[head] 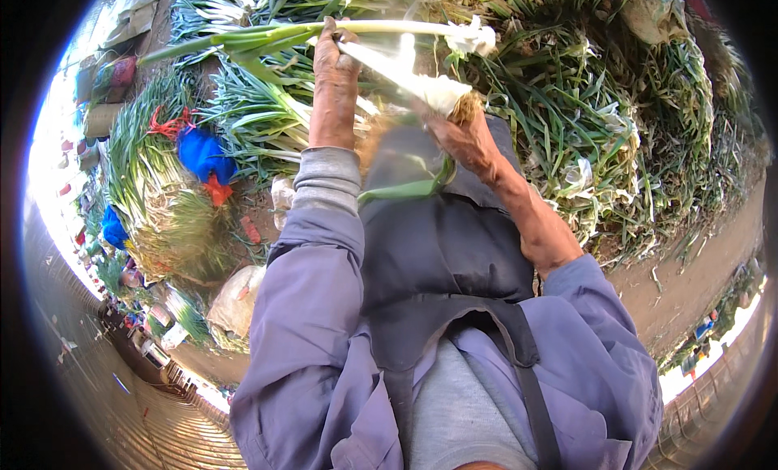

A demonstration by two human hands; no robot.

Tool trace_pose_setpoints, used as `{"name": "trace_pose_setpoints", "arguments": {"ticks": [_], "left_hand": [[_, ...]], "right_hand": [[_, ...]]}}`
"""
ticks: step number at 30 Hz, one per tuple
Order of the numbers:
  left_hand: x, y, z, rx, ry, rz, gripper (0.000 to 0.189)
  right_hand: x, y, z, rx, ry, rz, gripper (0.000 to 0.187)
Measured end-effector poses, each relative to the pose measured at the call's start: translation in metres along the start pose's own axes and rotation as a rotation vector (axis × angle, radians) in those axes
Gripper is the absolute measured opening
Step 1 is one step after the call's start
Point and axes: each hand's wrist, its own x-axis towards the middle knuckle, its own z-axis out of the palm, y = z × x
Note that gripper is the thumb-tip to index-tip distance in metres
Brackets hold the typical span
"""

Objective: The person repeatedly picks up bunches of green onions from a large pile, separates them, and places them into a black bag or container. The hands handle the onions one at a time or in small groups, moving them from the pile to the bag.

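Note:
My left hand [335, 57] is closed around long green onions near the top of the view. One white stalk [389, 69] slants down to the right and ends in a thick base with brown roots [465, 107]. Above it, a pale stem [395, 26] runs sideways, with green leaves [255, 40] to the left and a ragged white end at right. My right hand [467, 139] is at the rooted base; its fingers are blurred and partly hidden, so its grip is unclear. A loose green leaf [398, 191] hangs below it over my black apron [444, 245].
Green onions [261, 114] lie in a layer beyond my left hand. At left stands a big bundle [164, 208] near blue netting [205, 154] with red ties. A large heap of stripped leaves [577, 123] is at right, beside bare ground [687, 251].

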Motion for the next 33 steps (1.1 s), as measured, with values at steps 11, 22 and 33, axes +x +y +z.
{"name": "trace_pose_setpoints", "arguments": {"ticks": [11, 22, 33], "left_hand": [[-0.055, -0.049, -0.001, 1.316, -0.411, 0.420, 0.050], [0.156, -0.045, -0.021, 0.615, 0.159, 0.002, 0.037], [0.137, 0.087, -0.015, 0.298, -0.196, 0.222, 0.030]], "right_hand": [[-0.057, 0.005, -0.004, 0.400, 0.110, 0.226, 0.020], [-0.152, -0.034, -0.059, 0.028, 0.094, 0.084, 0.030], [-0.182, 0.109, -0.230, -0.918, 0.384, 0.721, 0.086]]}}
